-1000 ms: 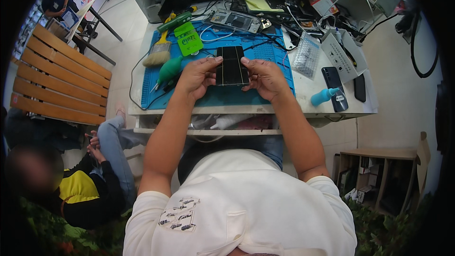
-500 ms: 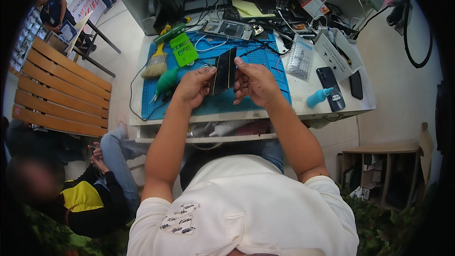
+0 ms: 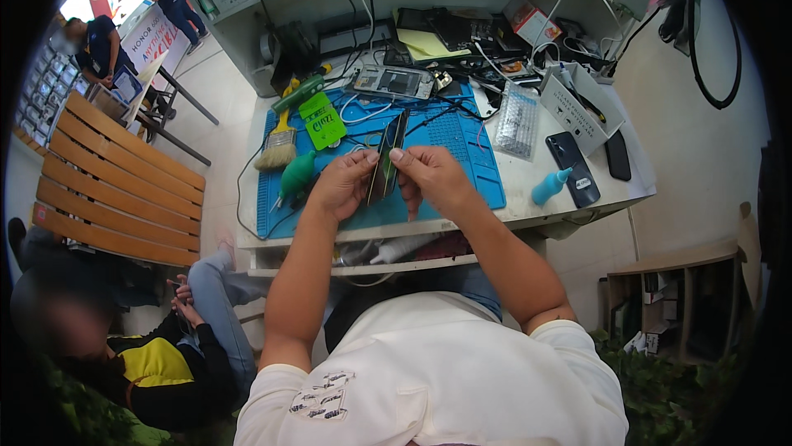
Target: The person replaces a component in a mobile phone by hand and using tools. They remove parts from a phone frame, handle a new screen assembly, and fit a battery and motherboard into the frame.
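Over the blue work mat (image 3: 450,145) I hold a thin, glossy black phone screen (image 3: 387,149) with gold-coloured edges, turned nearly edge-on. My left hand (image 3: 345,184) pinches its left side between thumb and fingers. On the right side, my right hand (image 3: 435,179) grips it with the thumb on the near face and the fingers partly hidden. Left of the screen are a green air blower (image 3: 297,176), a wide paintbrush (image 3: 279,147) and a bright green card (image 3: 322,121). An opened phone frame (image 3: 393,81) lies beyond my hands.
To the right are bubble wrap (image 3: 518,120), a dark phone (image 3: 572,169), a light blue bottle (image 3: 550,188) and a white box (image 3: 582,108). Cables and phone parts clutter the back. A drawer (image 3: 396,260) stands partly open below. A seated person (image 3: 165,355) is at lower left.
The phone screen has turned from showing its broad face to nearly edge-on and sits lower over the mat. Both hands moved with it, the right one closer to the left. My view has shifted.
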`<state>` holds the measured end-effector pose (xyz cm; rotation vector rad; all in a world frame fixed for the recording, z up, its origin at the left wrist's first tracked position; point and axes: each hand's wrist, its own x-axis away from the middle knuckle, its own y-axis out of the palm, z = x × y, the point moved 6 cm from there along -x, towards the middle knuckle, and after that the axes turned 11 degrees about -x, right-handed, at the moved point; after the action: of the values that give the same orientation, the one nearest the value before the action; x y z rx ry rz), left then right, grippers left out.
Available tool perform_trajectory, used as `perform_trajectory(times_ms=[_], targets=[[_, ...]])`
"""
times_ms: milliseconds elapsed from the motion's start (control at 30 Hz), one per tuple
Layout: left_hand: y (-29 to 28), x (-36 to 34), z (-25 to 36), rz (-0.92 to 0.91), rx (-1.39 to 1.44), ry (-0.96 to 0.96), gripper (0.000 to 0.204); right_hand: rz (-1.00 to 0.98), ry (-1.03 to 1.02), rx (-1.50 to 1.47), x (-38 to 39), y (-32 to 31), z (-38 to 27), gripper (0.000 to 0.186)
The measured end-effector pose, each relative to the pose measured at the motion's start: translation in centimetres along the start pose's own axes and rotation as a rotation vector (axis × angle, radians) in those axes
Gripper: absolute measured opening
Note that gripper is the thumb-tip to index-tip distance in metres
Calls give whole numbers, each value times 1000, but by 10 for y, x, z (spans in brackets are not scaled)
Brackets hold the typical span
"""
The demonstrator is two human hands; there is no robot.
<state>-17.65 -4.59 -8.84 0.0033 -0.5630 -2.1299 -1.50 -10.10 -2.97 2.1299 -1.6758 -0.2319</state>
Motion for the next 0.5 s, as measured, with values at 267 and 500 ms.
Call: perform_trajectory(times_ms=[267, 500], targets=[[0, -1, 0, -5, -1, 7, 23, 5, -19, 5, 1, 2, 2, 46], [3, 10, 6, 123, -132, 91, 27, 135, 35, -30, 5, -14, 8, 57]])
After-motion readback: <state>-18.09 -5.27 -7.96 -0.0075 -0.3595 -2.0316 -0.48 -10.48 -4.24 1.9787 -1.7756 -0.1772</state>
